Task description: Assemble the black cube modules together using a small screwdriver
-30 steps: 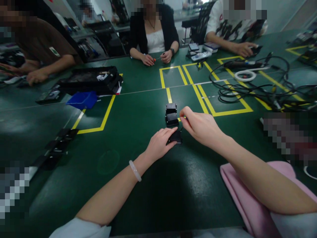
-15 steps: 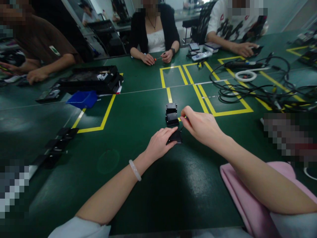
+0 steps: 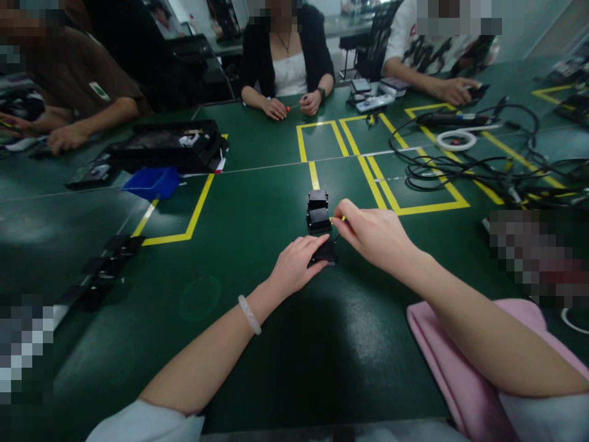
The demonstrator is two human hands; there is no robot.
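My left hand (image 3: 294, 264) rests on the green tabletop with its thumb and fingers closed around a small black plastic part (image 3: 326, 250). Just to its right, my right hand (image 3: 372, 236) is closed in a pinch. A thin dark rod (image 3: 337, 238) slants down from those fingertips to the right edge of the part; its kind is too small to make out. Directly beyond lie two similar black parts (image 3: 318, 216), one behind the other and close to my fingers.
More black parts (image 3: 108, 267) line the left side. A blue tray (image 3: 151, 183) sits by black cases (image 3: 170, 144). Coiled black cables (image 3: 437, 166) and a white ring (image 3: 456, 140) lie to the right. Pink cloth (image 3: 442, 344) is under my right forearm. Several people sit around the table.
The view has shifted very slightly. Both hands keep nearly the same pose, with the black part and the thin rod in the same place between them.
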